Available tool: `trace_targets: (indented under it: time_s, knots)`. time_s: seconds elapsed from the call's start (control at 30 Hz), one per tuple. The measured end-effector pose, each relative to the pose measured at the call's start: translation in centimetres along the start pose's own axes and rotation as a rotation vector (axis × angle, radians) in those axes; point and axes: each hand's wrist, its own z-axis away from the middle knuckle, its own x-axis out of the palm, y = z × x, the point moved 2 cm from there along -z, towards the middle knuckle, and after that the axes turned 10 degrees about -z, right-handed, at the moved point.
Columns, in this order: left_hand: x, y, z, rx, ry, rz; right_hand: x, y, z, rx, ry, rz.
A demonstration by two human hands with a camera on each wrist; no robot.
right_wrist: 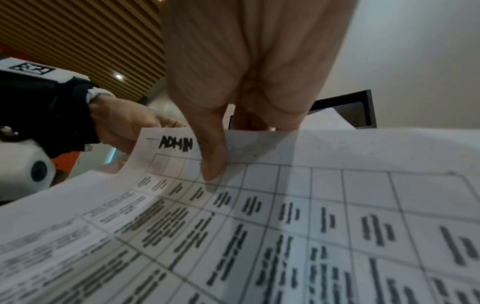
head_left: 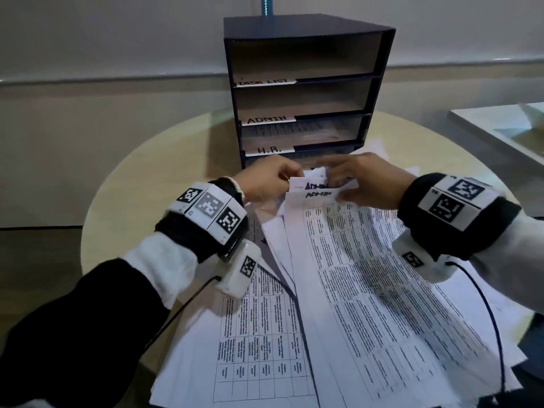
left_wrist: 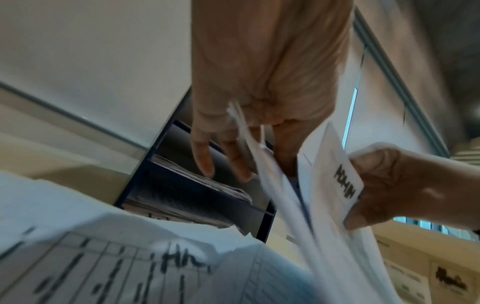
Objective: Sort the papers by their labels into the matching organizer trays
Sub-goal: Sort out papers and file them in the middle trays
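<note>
ADMIN sheet (right_wrist: 259, 205) between both hands' fingers (right_wrist: 213, 156)

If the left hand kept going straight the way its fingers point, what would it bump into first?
Probably the organizer. In the left wrist view the left hand pinches thin sheets while its free fingers point at the dark trays just beyond. Depth is unclear, so which tray I can't tell.

Round table (head_left: 153, 172) w/ organizer (head_left: 306, 92), papers (head_left: 368, 304), maybe more.
</note>
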Motion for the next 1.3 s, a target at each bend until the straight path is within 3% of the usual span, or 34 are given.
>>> trace_targets:
  time_s: [0.1,0.2,0.3,0.4,0.47,0.6,0.67,0.77,0.9,1.0,1.07,1.1,1.2,1.23,1.3]
  knots:
    - [0.0,-1.2,0.5,-0.175,-0.042,0.105,-0.1,0.3,-0.3,0.082,0.032,-0.006]
    - [0.7,-2.5,1.9,-0.42,-0.276,0.303,-0.1,0.6,-0.3,0.136,0.056,-0.029]
    - [1.4,-3.0,2.5,-0.402,-0.383,0.219,-0.1,0.4,-0.5,0.11,-0.037,-0.069]
    - [0.6,-2.1,2.1,-0.25,-0.215,0.083,-0.4,-0.6,-0.9,0.053,-0.143,-0.076]
    - [-0.5,-1.2,1.7,-0.132,-0.054,0.06,-0.7,-1.2,-1.2,0.032,-0.109,-0.053]
    - [-1.4,-0.1,1.7,-0.092,0.336,0.341,-2.6,-1.9,-2.0,0.05,0.025,-0.057]
    - [-1.4,0.5,2.3,-0.093,0.417,0.551,-3.9,-2.1,-2.3,0.072,0.144,-0.064]
    - [-1.0,1.6,3.2,0.051,0.408,0.719,-6.2,-2.2,-2.4,0.076,0.414,-0.126]
    - [-1.3,2.3,3.1,-0.007,0.682,0.585,-7.4,-3.4,-1.9,-0.006,0.603,-0.401]
    - [-2.6,2.3,2.9,-0.02,0.856,0.491,-6.6,-2.8,-0.2,0.094,0.858,-0.342]
    - [-3.5,2.2,3.1,0.011,0.904,0.518,-5.9,-1.0,1.2,0.274,1.021,-0.345]
    - [-3.8,2.4,3.4,0.03,0.909,0.553,-5.5,0.3,1.6,0.317,1.007,-0.483]
    - [-4.4,2.7,3.5,0.071,0.868,0.664,-4.1,2.0,2.3,0.267,0.809,-1.112]
    - [-4.5,2.9,3.6,0.081,0.846,0.712,-4.2,2.2,2.4,0.245,0.806,-1.167]
    - [-4.7,3.4,3.6,0.088,0.849,0.764,-5.5,1.7,2.3,0.198,0.95,-1.131]
